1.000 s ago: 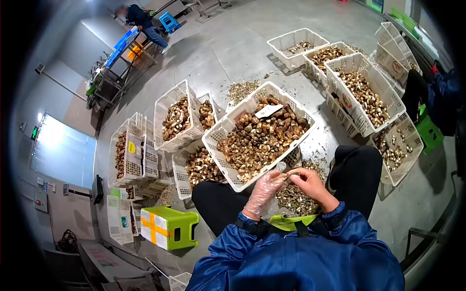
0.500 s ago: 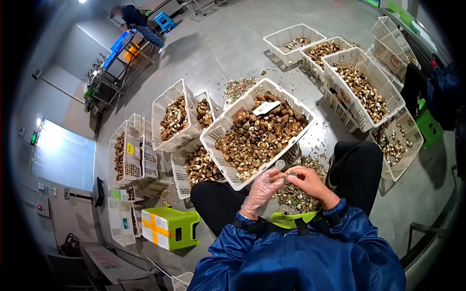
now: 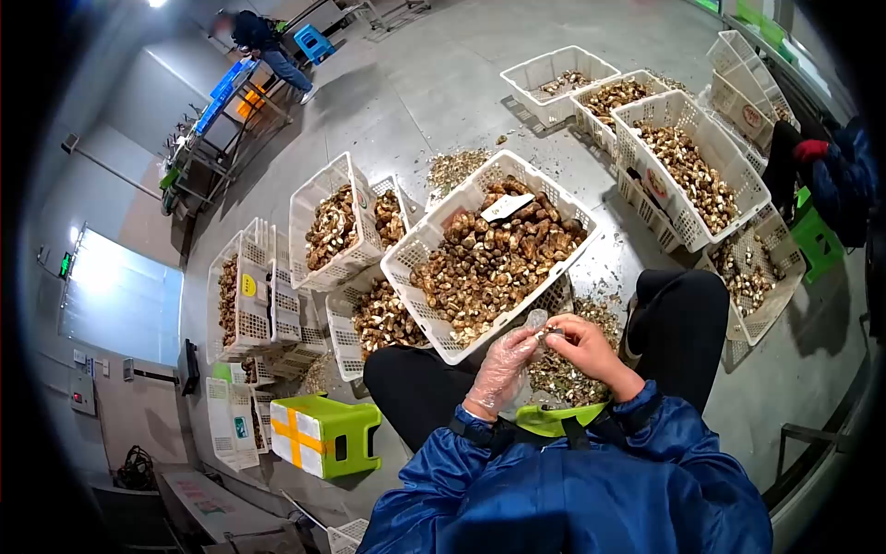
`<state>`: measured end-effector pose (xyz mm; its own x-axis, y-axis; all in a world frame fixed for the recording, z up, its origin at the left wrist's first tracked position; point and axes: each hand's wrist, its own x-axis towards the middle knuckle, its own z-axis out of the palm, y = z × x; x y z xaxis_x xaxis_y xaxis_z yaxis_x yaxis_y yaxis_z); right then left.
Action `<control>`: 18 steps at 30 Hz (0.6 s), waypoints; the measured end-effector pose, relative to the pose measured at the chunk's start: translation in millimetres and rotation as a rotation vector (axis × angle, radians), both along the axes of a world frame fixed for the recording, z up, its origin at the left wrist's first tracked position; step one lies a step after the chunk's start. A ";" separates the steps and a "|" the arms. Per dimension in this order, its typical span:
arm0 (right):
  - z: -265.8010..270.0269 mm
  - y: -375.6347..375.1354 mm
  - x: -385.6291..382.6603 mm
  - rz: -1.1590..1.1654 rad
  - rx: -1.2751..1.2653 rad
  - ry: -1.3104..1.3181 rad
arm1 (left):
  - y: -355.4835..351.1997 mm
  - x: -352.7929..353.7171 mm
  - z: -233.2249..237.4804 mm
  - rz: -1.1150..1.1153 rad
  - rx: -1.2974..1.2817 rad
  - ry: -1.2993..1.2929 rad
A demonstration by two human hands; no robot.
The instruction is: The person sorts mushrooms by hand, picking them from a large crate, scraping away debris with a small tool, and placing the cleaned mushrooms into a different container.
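Note:
My left hand (image 3: 506, 362), in a clear plastic glove, is closed in a pinch just past the near edge of the large white crate (image 3: 428, 325). My bare right hand (image 3: 585, 347) meets it fingertip to fingertip. Between them is a small dark and pale piece, too small to name. Brown mushrooms (image 3: 498, 263) with pale stems fill much of the crate, and a white card (image 3: 507, 206) lies on top of them. Below my hands, trimmings (image 3: 565, 380) are heaped on the floor between my legs.
More mushroom crates stand at the left (image 3: 309, 198) and right (image 3: 743, 201). A green stool (image 3: 355, 441) with a white, orange-taped box is at lower left. One person (image 3: 263, 42) stands by a rack at the upper left; another, with a red-gloved hand (image 3: 811, 150), sits at the right edge.
My hands stay together with only slight finger movement, the left tilting a little more upright. At the right edge, the other person's red-gloved hand has come further into view.

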<state>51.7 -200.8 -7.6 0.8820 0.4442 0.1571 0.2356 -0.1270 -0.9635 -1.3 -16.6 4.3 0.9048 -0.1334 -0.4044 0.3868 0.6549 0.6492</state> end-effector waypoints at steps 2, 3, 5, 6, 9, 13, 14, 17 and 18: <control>-1.8 -4.3 1.6 0.034 0.135 0.328 | 0.0 -0.8 0.8 0.000 -0.031 -0.005; 0.5 -4.8 1.8 0.050 0.203 0.493 | 0.8 -1.1 -0.7 -0.002 -0.046 -0.006; 0.4 -2.4 0.4 0.031 0.173 0.353 | 2.1 0.5 -4.5 -0.005 -0.077 -0.013; -1.7 -1.0 -1.0 0.018 0.118 0.214 | 1.6 0.3 -3.1 0.000 -0.009 0.010; -8.2 1.3 -2.0 -0.014 0.112 0.215 | 4.4 0.4 -10.8 -0.018 -0.010 0.008; -9.3 -1.4 0.7 0.000 0.233 0.439 | 0.2 1.8 -5.9 0.026 -0.154 0.067; -6.5 0.4 -0.2 -0.007 0.232 0.423 | 1.4 3.9 -10.5 0.007 -0.193 0.029; -4.7 -0.6 0.4 0.015 0.184 0.357 | -1.8 1.3 -4.1 0.092 -0.164 0.051; -3.0 -2.1 0.4 0.025 0.154 0.340 | -0.7 0.7 -5.0 0.073 -0.152 0.045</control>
